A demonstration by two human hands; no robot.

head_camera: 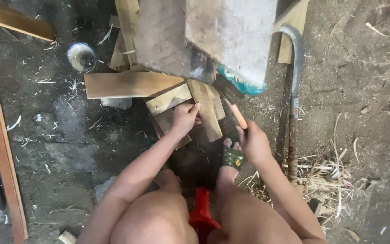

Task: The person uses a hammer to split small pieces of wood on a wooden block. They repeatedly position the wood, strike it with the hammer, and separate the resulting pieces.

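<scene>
Hands (185, 118) among wood scraps on a dusty floor.
Left hand rests open on a plank (168, 118); right hand (253, 142) grips a knife (236, 115).

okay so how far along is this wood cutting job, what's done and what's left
Done, it seems: shavings and chips litter the ground beside the right leg, so some cutting has happened. In hand: the left hand rests on the small wood pieces, and the right hand grips a knife with an orange handle. Left: several flat boards lie stacked and look uncut; a curved sickle lies unused.
</scene>
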